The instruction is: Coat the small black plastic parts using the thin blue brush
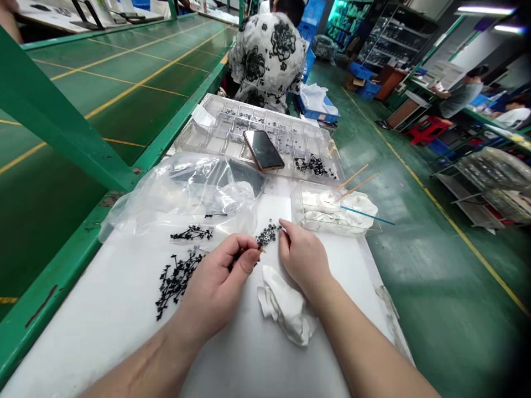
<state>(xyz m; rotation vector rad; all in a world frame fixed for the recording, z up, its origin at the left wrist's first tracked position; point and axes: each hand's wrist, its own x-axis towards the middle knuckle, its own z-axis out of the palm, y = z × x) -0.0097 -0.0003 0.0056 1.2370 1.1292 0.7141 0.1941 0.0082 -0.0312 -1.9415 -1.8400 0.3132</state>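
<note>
My left hand (222, 279) is closed in a pinch. A small black part shows in part between its fingers, its shape mostly covered by the thumb. Just past those fingertips lies a small heap of dark and silvery rings (267, 235) on the white tabletop (249, 354). At the heap's right edge my right hand (305, 254) has thumb and index finger nearly together; whatever is between them is too small to make out. Black branched plastic parts (176, 279) are piled left of my left hand, with a smaller group (193, 233) behind. A crumpled white cloth (286, 307) lies between my forearms.
A clear plastic bag (178, 193) covers the back left. Behind are a compartment tray (224, 145) of small parts, a phone (264, 150) on it, and a clear box (307, 224) with white cloth and sticks. A green frame (66, 110) borders the left; a person (269, 61) sits ahead.
</note>
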